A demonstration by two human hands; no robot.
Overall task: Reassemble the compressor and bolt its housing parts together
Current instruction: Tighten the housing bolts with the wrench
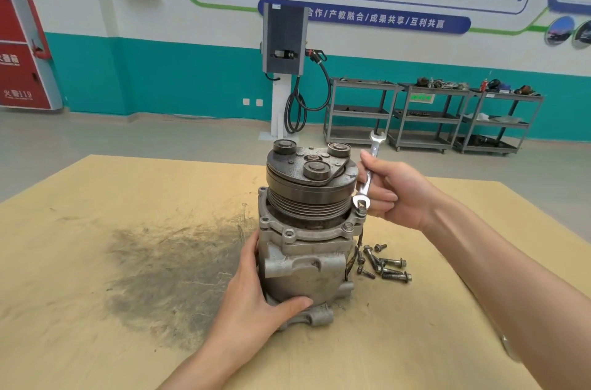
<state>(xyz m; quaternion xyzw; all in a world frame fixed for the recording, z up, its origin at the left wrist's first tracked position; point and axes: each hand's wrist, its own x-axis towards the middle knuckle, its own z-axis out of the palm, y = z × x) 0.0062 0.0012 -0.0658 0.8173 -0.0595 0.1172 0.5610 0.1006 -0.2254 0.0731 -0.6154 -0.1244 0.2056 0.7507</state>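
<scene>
The left hand (256,297) grips the upright compressor (307,229) low down; the right hand (395,194) holds a wrench (367,175) on a flange bolt (361,210).

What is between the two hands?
In the head view, the compressor stands upright between them. The left hand holds its lower body; the right hand grips a wrench set on a bolt at its flange.

Left hand (256,297) curled in a grip, right hand (395,194) raised, fingers pinching
</scene>
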